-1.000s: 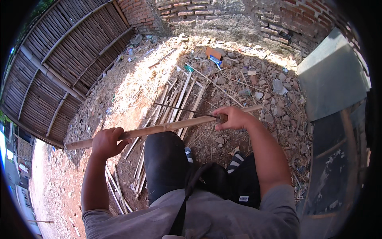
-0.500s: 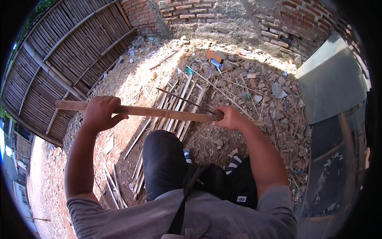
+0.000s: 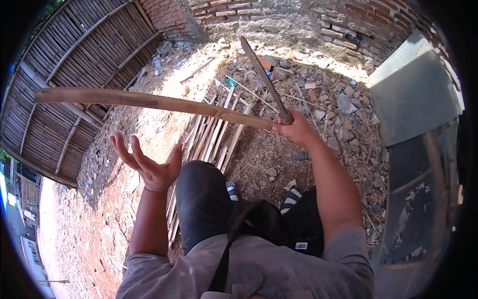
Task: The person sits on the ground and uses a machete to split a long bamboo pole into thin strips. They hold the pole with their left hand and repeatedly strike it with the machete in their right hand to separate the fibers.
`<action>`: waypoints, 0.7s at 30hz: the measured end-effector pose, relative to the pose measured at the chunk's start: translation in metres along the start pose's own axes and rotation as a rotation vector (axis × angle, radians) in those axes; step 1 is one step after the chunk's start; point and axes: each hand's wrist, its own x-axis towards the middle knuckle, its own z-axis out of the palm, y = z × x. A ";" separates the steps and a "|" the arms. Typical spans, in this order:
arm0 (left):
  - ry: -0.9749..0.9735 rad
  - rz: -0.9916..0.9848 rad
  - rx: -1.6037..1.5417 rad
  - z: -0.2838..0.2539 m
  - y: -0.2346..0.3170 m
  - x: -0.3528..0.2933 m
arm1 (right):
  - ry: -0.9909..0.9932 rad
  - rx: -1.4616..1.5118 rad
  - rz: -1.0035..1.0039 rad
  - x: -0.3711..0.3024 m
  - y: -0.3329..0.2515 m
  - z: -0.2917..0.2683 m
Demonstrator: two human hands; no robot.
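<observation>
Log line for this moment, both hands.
left hand: open, empty | right hand: holds knife and strip | slats: on ground

The right hand [image 3: 296, 130] grips a knife [image 3: 262, 74], blade pointing up and away, along with one end of a bamboo strip [image 3: 149, 101]. The strip reaches far left. The left hand [image 3: 155, 172], fingers spread, is below it, apart. Beyond the knees lie slats [image 3: 215, 133] beside rubble [image 3: 343, 102]. A brick wall [image 3: 279, 26] stands behind, a fence [image 3: 87, 55] left.
</observation>
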 end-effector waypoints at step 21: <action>-0.828 -0.594 -1.232 0.177 0.197 -0.060 | -0.020 0.823 -0.229 -0.022 -0.055 0.008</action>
